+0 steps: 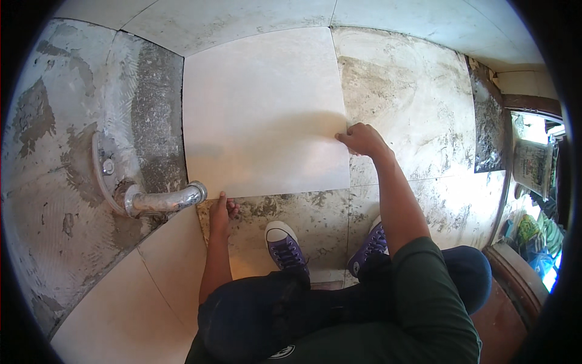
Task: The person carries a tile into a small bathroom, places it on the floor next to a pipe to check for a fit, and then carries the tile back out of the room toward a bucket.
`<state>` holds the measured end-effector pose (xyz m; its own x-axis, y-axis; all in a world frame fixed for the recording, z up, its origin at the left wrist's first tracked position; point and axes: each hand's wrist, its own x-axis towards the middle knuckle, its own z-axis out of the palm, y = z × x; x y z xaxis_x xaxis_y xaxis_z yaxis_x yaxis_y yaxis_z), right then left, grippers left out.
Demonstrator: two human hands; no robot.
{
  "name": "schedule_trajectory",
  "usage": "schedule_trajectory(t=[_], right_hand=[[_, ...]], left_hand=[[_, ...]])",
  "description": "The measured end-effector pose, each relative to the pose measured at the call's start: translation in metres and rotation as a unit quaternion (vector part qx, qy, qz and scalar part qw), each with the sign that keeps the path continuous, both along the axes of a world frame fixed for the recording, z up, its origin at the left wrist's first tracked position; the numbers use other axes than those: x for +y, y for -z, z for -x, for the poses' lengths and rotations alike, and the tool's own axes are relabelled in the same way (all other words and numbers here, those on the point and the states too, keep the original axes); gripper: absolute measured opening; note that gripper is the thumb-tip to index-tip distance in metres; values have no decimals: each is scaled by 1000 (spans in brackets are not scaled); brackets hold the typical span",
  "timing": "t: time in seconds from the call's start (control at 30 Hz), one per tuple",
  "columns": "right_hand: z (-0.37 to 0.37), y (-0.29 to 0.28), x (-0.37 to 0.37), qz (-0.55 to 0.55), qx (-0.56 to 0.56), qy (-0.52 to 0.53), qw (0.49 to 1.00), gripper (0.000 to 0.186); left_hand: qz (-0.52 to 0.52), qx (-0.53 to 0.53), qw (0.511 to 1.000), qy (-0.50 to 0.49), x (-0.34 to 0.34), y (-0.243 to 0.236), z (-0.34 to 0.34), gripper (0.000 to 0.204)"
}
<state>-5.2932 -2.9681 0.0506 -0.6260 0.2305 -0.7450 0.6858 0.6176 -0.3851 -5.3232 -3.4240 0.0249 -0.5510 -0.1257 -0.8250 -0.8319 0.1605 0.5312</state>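
A large, clean, off-white square tile (260, 91) lies before me, its far edge close to the wall and its left edge along the rough cement strip. My left hand (223, 213) is closed at the tile's near edge, towards its left corner, with the thumb on top and the fingers curled below. At the right edge, my right hand (361, 139) pinches the tile between thumb and fingers. Whether the tile rests fully on the floor or is slightly raised, I cannot tell.
A chrome pipe (167, 199) juts from the left wall near the tile's near-left corner. Dirt-smeared floor tiles (412, 103) lie to the right and under my purple shoes (286, 247). A dark bare patch (488, 130) borders the doorway (533, 182), beyond which bags and clutter show.
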Motion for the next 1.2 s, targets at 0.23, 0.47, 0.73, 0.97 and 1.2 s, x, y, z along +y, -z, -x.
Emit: schedule_trajectory(t=[0.23,0.47,0.73,0.97,1.2], right_hand=[[0,1,-1,-13,10,-6,1000,48],[0,2,1,-12,2,-15,1000,49],[1,-1,0,-10,2,-26,1000,50],[1,-7,-1,5,-6,-22,1000,49],[-2,4,1,-22,4,-39,999,50]], left_hand=[[7,1,1000,5,-2,2,1,39],[6,1,1000,16,0,0,1,40],[6,6,1000,1,-2,5,-1,40],[4,11,1000,-8,-1,6,-2,41],[-26,-1,999,-44,-16,24,-2,39]])
